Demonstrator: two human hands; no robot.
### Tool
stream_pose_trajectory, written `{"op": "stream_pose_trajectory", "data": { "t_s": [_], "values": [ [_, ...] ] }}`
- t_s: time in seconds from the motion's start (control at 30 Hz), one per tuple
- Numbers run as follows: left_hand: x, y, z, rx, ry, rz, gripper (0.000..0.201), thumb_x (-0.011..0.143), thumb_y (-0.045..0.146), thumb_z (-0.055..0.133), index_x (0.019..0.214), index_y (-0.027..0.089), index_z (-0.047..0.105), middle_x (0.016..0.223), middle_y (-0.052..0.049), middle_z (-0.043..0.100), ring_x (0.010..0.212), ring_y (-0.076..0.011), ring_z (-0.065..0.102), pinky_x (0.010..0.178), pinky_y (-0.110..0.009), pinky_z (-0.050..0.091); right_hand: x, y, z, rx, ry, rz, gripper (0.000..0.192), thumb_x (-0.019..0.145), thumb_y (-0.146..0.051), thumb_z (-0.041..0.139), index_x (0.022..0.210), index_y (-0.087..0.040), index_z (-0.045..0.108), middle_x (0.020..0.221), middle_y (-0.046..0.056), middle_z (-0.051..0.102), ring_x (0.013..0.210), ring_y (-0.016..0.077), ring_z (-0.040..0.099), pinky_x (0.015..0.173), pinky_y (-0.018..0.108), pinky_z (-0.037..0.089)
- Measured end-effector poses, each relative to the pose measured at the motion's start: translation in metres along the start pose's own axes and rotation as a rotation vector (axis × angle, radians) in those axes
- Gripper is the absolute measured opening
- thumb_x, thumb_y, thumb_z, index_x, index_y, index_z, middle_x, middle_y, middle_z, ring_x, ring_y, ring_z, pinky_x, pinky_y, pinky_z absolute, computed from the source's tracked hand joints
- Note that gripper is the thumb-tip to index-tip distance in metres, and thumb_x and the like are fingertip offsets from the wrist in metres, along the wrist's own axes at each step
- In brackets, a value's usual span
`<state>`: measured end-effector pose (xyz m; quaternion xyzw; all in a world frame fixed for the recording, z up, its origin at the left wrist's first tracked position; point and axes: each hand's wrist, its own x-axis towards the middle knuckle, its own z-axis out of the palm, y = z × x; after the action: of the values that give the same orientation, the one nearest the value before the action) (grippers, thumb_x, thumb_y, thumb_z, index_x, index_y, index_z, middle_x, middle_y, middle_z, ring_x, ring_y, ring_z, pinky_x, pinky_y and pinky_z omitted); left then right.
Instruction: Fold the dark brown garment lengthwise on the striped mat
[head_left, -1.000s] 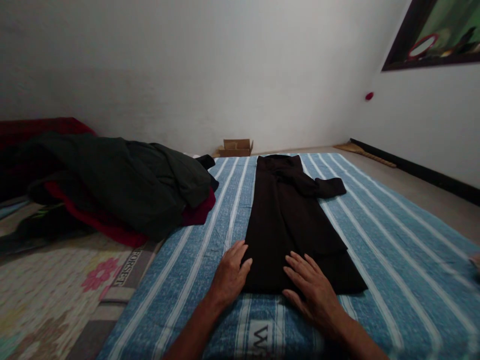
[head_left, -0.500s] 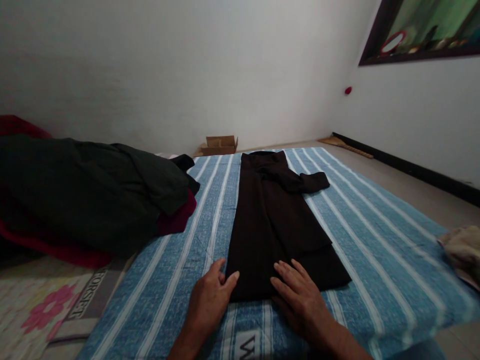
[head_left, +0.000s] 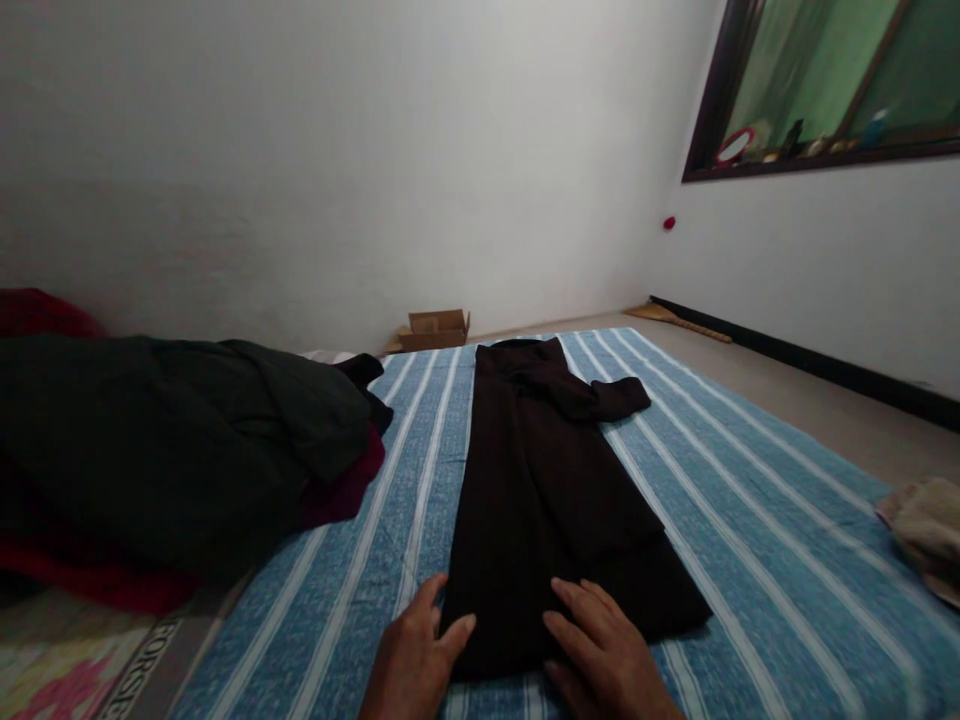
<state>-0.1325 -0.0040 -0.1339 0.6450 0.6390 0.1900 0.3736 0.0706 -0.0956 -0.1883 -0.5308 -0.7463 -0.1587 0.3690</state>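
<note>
Lower in the frame than half a second ago sit the bare left hand [head_left: 415, 655], the bare right hand [head_left: 611, 655] and the long, dark brown-black cloth garment [head_left: 540, 490], as my view tips up. From where I watch, the garment lies flat on a white-striped blue fabric sheet [head_left: 772, 530], folded long and slim, widening towards the near hem. One long crease runs down its middle, and at the near right an upper layer stops short of the one beneath. A bunched, bent sleeve [head_left: 619, 398] sticks out to the right near the far end. I see the left hand at the near left corner, thumb and forefinger parted; the right hand's fingers rest slightly spread on the cloth by the hem, its thumb apart from them
</note>
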Motion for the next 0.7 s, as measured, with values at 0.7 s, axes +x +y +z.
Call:
{"op": "stream_pose_trajectory", "data": {
  "t_s": [0.7],
  "values": [
    [-0.006,-0.003,-0.007,0.061,-0.026,0.087,0.058,0.071,0.041,0.054,0.121,0.011,0.054,0.062,-0.002,0.062,0.063,-0.0214,0.061,0.061,-0.029,0.047,0.022,0.012,-0.007,0.131,0.045,-0.225,0.025,0.093,-0.022,0.036,0.086,-0.021,0.060,0.088,0.003,0.069,0.081,0.0129,0.063,0.075,0.021,0.051]
  ]
}}
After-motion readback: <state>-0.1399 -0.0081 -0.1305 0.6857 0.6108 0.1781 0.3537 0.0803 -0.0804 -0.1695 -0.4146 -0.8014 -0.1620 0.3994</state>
